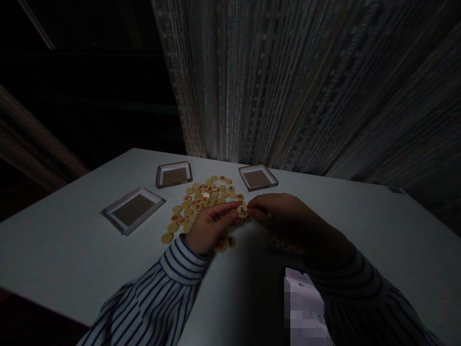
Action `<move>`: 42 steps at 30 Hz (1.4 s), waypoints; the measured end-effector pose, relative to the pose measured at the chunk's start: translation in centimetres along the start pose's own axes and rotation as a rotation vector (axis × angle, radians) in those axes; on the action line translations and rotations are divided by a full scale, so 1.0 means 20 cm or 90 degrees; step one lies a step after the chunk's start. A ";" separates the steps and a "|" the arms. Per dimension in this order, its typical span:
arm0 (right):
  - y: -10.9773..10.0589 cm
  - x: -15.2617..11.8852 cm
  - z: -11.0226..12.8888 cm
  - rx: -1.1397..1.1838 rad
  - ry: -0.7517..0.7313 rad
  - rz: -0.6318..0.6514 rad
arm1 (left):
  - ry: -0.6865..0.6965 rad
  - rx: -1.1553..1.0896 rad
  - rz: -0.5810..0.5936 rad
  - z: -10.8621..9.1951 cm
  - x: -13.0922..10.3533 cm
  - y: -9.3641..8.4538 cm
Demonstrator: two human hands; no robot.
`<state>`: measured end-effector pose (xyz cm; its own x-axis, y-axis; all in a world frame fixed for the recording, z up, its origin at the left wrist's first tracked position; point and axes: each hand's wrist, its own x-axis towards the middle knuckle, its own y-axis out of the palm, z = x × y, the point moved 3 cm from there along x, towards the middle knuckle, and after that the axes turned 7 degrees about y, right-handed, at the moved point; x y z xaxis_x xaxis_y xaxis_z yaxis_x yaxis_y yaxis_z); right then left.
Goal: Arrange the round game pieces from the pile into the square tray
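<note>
A round, pale wooden Chinese chess piece [242, 211] with a black character faces up between my two hands. My left hand [211, 227] pinches it from the left between thumb and fingers. From the right, the fingertips of my right hand [295, 226] close on its other edge. Just beyond my left hand spreads a loose pile of Chinese chess pieces [188, 211], some with red or black characters up and others blank side up. Two pieces [226, 244] lie by my left wrist. A few more pieces [284, 244] sit in shadow under my right hand.
Three shallow boxes or lids stand around the pile: a white-rimmed one [157, 195] at left, one [189, 179] behind it and another [275, 185] at back right. A lit phone [306, 302] lies near my right forearm. Behind the white table [360, 211] hangs a string curtain [252, 86].
</note>
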<state>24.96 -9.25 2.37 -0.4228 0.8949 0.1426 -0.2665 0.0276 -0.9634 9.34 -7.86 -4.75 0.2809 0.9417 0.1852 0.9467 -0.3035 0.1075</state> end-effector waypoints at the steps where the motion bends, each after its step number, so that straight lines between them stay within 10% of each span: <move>1: 0.00 0.00 0.00 0.005 0.001 -0.005 | 0.002 0.001 -0.004 0.00 0.00 0.00; 42: 0.00 -0.02 0.03 0.003 -0.107 -0.078 | -0.020 -0.097 -0.026 0.01 0.01 0.03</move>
<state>24.59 -9.99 2.50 -0.5252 0.7985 0.2943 -0.3281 0.1291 -0.9358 9.91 -7.89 -4.91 0.2496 0.9570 0.1476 0.9234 -0.2811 0.2612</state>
